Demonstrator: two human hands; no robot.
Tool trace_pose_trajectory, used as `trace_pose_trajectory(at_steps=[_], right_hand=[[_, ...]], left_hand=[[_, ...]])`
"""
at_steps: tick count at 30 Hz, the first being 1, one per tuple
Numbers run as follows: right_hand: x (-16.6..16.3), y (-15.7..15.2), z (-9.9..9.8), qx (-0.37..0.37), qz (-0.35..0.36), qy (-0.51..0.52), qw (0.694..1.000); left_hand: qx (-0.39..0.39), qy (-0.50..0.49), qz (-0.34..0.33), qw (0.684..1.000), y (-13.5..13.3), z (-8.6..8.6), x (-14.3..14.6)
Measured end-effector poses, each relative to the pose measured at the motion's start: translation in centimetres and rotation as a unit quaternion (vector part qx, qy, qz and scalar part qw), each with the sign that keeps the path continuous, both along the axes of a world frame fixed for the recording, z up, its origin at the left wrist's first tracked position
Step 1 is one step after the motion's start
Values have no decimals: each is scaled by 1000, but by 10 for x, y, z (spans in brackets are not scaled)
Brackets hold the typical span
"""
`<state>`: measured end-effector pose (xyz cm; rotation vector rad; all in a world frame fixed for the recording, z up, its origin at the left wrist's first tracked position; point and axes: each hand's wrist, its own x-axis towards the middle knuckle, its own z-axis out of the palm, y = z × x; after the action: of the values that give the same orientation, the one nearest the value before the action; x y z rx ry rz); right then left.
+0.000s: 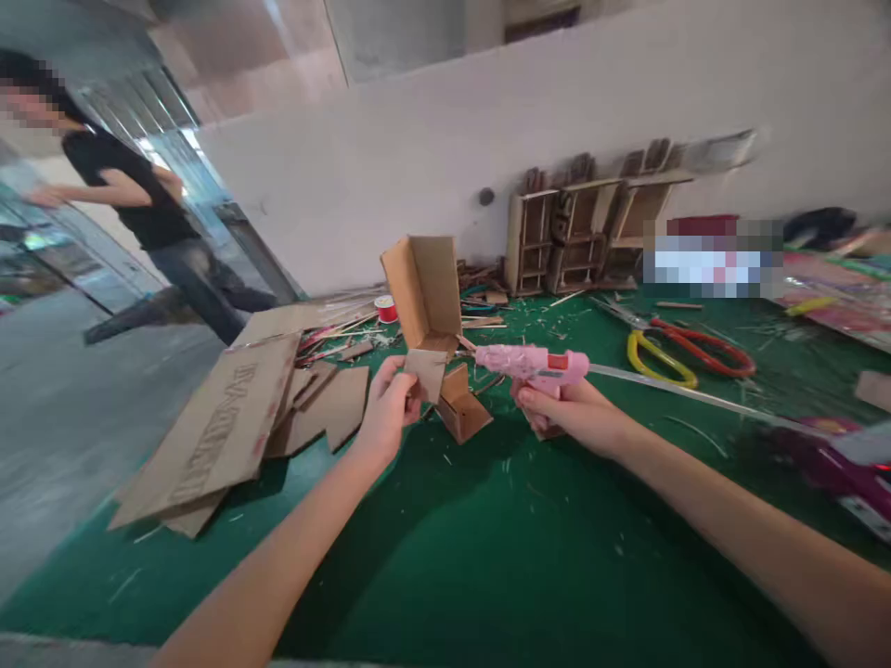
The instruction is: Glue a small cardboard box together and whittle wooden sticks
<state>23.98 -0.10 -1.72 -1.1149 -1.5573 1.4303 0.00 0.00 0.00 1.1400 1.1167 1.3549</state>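
Between the fingers and thumb of my left hand (394,405) is a small cardboard piece (426,373), held upright above the table. My right hand (557,406) is wrapped round the handle of a pink hot glue gun (533,364), a clear glue stick poking out of its back end. The nozzle points left, a short way from the cardboard piece. Behind the pieces stands a tall folded cardboard form (432,288). Just below and between my hands, a small folded cardboard part (465,415) rests on the green table (480,547).
Flat cardboard sheets (209,422) are piled at the left. Scissors (686,351) with yellow and red handles lie at the right, near a purple object (828,473). Small cardboard furniture models (581,232) stand against the wall. A person (139,195) walks beyond the table.
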Motion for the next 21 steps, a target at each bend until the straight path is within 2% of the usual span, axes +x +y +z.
trace_pose_trajectory(at_steps=[4, 7, 10, 12, 14, 18, 21], right_hand=[[0, -3, -1, 3, -12, 13, 1000], [-3, -2, -1, -6, -41, 17, 999], [-6, 1, -1, 22, -92, 1, 995], [-7, 2, 0, 44, -117, -6, 992], [-8, 1, 1, 37, -112, 5, 993], [-10, -5, 5, -2, -71, 26, 997], [-11, -8, 7, -4, -59, 29, 998]], left_hand=[[1, -29, 1, 1000, -1, 0, 2], [12, -63, 48, 997, 2, 1, -1], [13, -116, 76, 990, 5, 3, -5], [4, -141, 54, 989, 6, 4, -7], [13, -130, 24, 991, 6, 6, -10], [106, -36, -53, 992, 5, 6, -15], [145, -13, -122, 982, 5, 5, -21]])
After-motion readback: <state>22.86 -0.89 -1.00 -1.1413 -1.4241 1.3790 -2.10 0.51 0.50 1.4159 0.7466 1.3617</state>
